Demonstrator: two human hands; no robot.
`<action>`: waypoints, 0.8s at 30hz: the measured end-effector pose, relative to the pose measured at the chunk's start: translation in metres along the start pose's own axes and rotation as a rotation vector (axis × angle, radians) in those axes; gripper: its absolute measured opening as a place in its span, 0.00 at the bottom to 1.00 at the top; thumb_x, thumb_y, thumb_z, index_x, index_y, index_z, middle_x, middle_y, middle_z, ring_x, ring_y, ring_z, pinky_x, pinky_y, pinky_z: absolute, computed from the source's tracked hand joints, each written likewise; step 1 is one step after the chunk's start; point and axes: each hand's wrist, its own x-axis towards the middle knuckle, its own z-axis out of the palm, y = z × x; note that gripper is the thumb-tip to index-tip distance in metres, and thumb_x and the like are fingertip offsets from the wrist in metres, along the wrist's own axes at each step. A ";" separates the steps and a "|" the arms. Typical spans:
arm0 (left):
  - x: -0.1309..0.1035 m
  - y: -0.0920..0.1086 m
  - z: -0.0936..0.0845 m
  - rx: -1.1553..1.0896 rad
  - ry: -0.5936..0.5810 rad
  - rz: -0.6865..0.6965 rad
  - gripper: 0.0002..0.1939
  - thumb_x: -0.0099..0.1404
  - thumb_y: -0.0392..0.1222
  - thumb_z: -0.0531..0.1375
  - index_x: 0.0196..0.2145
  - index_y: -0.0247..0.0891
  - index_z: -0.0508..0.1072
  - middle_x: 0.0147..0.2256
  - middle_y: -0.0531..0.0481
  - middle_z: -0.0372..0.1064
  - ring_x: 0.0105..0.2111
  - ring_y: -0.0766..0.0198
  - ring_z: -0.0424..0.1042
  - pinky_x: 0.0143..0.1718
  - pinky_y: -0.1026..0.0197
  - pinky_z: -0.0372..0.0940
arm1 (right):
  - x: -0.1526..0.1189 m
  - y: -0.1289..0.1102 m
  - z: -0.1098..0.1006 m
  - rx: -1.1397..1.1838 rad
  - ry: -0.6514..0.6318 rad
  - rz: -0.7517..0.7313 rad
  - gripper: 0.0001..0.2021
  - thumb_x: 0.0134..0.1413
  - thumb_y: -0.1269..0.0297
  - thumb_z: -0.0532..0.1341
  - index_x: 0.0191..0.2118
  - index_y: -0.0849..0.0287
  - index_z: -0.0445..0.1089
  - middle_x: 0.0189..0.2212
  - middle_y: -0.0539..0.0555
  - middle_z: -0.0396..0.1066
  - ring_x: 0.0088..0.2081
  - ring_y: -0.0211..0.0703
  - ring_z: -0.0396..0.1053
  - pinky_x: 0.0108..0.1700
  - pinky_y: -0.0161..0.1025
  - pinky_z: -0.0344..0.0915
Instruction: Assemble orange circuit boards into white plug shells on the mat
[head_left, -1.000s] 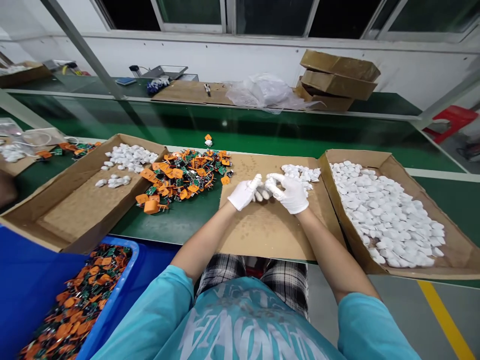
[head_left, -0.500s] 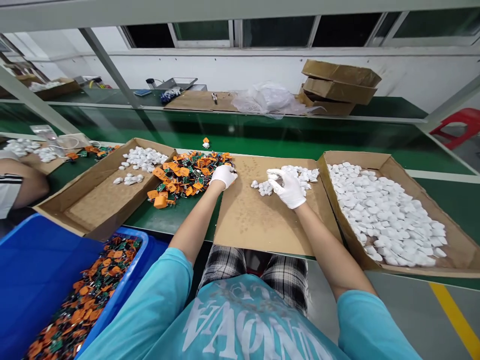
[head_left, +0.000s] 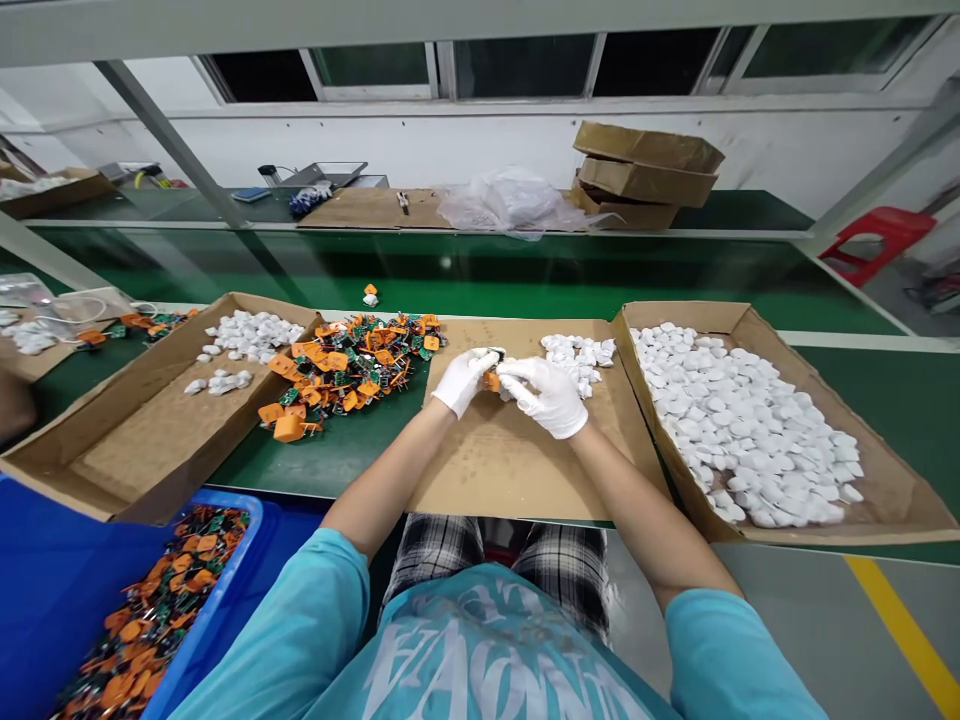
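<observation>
Over the cardboard sheet (head_left: 510, 470), my two white-gloved hands meet. My left hand (head_left: 466, 380) is closed on a small orange part with a circuit board (head_left: 491, 381), dark at its top end. Against that part press the pinched fingers of my right hand (head_left: 551, 396); whatever they hold is hidden by the glove. Just behind my right hand lies a small pile of white plastic pieces (head_left: 581, 358). To the left of my left hand is a heap of orange parts with green circuit boards (head_left: 352, 360).
A cardboard tray of white pieces (head_left: 862, 515) stands at right, another cardboard tray (head_left: 142, 430) at left. Below left is a blue bin (head_left: 60, 560) with more orange parts. Cardboard boxes (head_left: 645, 165) and a plastic bag (head_left: 510, 200) rest on the back shelf.
My left hand has moved right from the orange heap, bringing an orange part over the cardboard. My right hand has come left from the white pile, its fingers now closed at that part.
</observation>
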 end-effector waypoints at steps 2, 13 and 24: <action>-0.003 -0.005 0.003 0.042 0.002 0.025 0.21 0.44 0.55 0.69 0.25 0.35 0.70 0.21 0.54 0.68 0.21 0.69 0.64 0.24 0.65 0.59 | 0.000 0.002 -0.007 0.010 0.058 0.005 0.10 0.58 0.56 0.58 0.41 0.48 0.74 0.38 0.53 0.76 0.44 0.49 0.72 0.49 0.48 0.70; -0.025 0.005 0.012 -0.153 -0.095 -0.022 0.22 0.46 0.52 0.70 0.35 0.34 0.77 0.38 0.45 0.76 0.38 0.59 0.74 0.39 0.59 0.67 | -0.001 0.002 -0.020 -0.034 0.143 0.045 0.14 0.62 0.52 0.54 0.43 0.48 0.75 0.40 0.54 0.76 0.46 0.49 0.72 0.51 0.50 0.69; -0.027 0.003 0.012 -0.212 0.002 0.053 0.27 0.40 0.48 0.74 0.38 0.35 0.77 0.39 0.44 0.77 0.41 0.55 0.76 0.46 0.54 0.67 | -0.003 -0.008 -0.010 0.348 0.222 0.217 0.10 0.56 0.54 0.61 0.38 0.51 0.75 0.40 0.55 0.75 0.44 0.48 0.72 0.48 0.49 0.71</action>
